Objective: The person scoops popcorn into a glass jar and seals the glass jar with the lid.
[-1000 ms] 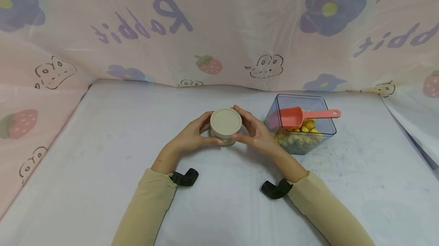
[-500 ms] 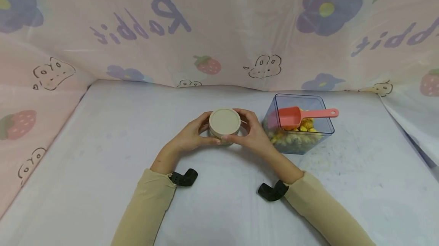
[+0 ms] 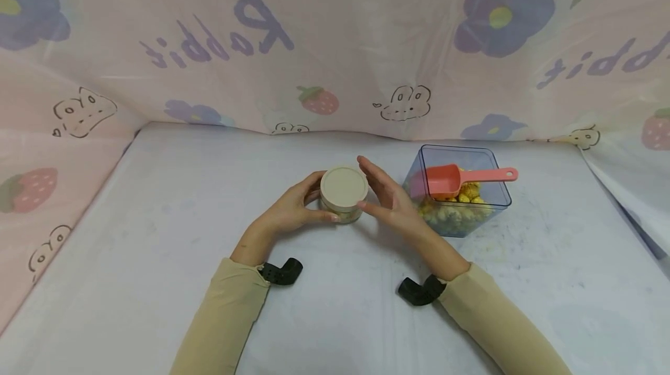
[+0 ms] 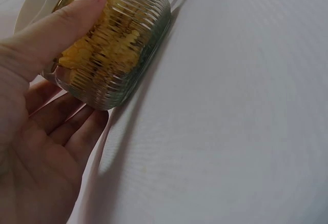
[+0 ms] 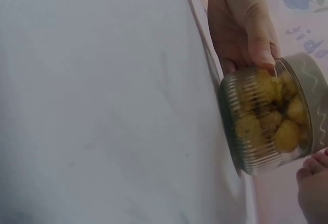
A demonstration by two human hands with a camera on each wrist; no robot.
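Observation:
A ribbed glass jar (image 4: 115, 44) with yellow popcorn-like pieces inside stands on the white table, its pale round lid (image 3: 344, 187) on top. My left hand (image 3: 290, 206) holds the jar from the left, thumb across the front and fingers around the far side. To the right, my right hand (image 3: 395, 203) is spread, its fingers extended away from the lid and its thumb tip right at the lid's edge. The right wrist view shows the left thumb pressed to the glass, while part of the right hand (image 5: 315, 183) appears below the lid.
Right of the hands stands a clear bluish square container (image 3: 455, 221) with yellow popcorn-like pieces (image 3: 471, 190). Across its top lies a pink scoop (image 3: 445, 181), the handle extending past the right rim. A printed pink curtain (image 3: 335, 43) rises behind the table (image 3: 173, 218).
My right hand closed around the lid half a second ago, then opened and drew back to the right. The left hand keeps its hold on the jar, which stays in place.

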